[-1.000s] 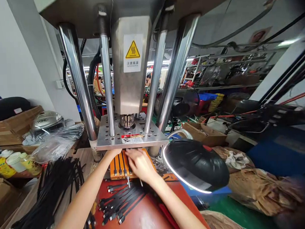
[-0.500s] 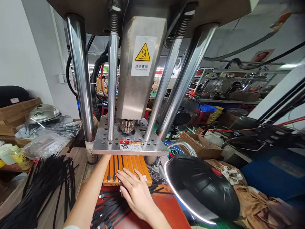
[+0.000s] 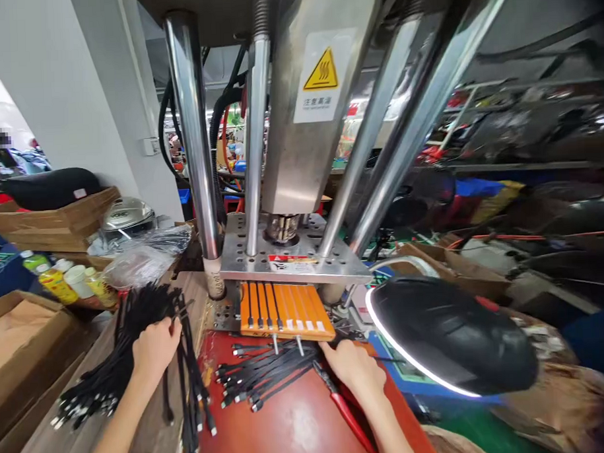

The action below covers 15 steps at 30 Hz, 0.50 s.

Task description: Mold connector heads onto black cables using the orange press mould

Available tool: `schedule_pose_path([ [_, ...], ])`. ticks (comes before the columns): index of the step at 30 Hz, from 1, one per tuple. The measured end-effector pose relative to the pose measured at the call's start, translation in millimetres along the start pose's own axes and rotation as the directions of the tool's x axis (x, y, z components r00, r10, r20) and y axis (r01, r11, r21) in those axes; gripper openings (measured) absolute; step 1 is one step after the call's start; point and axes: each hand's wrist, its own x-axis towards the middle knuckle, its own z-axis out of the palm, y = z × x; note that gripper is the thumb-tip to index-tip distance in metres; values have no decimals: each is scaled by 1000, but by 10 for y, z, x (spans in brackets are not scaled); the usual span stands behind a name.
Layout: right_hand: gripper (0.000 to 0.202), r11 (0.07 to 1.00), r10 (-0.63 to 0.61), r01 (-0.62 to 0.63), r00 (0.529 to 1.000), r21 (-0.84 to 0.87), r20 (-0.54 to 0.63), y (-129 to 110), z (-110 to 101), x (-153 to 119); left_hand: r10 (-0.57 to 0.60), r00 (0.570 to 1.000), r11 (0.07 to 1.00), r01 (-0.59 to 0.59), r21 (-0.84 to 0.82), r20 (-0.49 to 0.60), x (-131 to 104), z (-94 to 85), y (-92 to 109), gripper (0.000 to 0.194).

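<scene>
My left hand [image 3: 158, 350] is closed at the upper end of a large pile of black flat cables [image 3: 109, 365], its fingers pinching among the strands. My right hand [image 3: 354, 367] is curled at the front right corner of an orange slotted fixture [image 3: 295, 306]; what its fingers hold, if anything, is hidden. Several black cables lie in the fixture's left slots, and the right slots show white ends. A loose bunch of black cables [image 3: 258, 380] rests on the red-brown work surface [image 3: 289, 432]. Red-handled pliers [image 3: 345, 410] lie beside my right wrist.
A press with a perforated metal plate [image 3: 333, 265] and a high-temperature label [image 3: 324, 77] stands over the fixture. To its right is a black lamp [image 3: 449, 340] with a lit rim. Bottles [image 3: 79, 282], a helmet [image 3: 128, 213] and a cardboard box [image 3: 24, 355] stand at left.
My left hand has come out from under the press plate to the cable pile at left. My right hand has left the fixture's top for its front right corner. The view has shifted.
</scene>
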Motion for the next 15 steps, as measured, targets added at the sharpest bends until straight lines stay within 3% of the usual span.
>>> schedule_pose_path([
  [3,46,989,139,-144,985,46,103,-102,83,53,-117,991,989,111,99,60,-32,112,-251,55],
  [8,25,962,126,-149,986,229,112,16,172,125,-91,985,991,74,114,145,78,247,-196,46],
  [11,34,918,118,-126,992,377,44,90,203,76,-63,980,997,53,59,186,60,229,-220,43],
  [13,48,801,150,-65,984,595,-95,86,186,-60,-20,978,1000,24,-17,210,-1,184,-285,40],
  [15,57,585,222,123,926,802,-304,31,110,-298,54,972,993,-28,-113,229,-94,114,-350,42],
])
